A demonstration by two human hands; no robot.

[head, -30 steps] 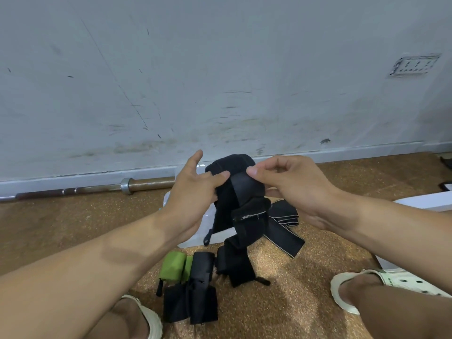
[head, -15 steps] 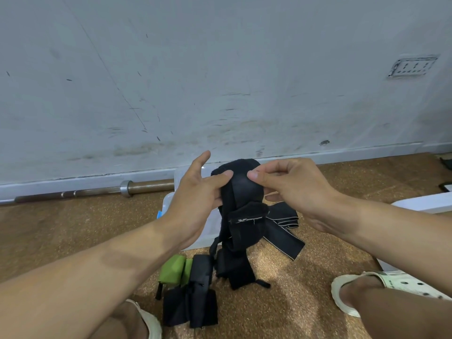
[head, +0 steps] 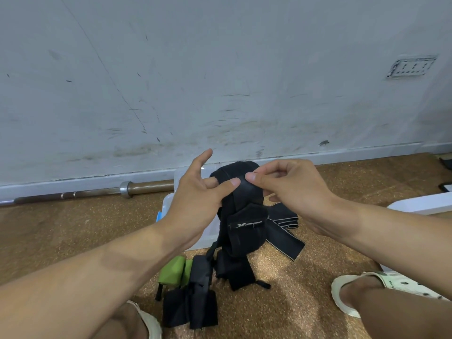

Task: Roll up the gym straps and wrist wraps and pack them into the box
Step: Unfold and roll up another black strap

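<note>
hanging above the cork floor (head: pixel 305 302) in front of the box (head: pixel 186 216), the black wrist wrap (head: pixel 241 216) is pinched at its top by the left hand (head: pixel 195 204) and the right hand (head: pixel 291 189).

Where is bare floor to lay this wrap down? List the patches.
Bare floor: the wide stretch between barbell and left forearm, and the patch between the dangling black wrap and the right sandal. Crowded: the green roll and black straps near the clear box.
</note>
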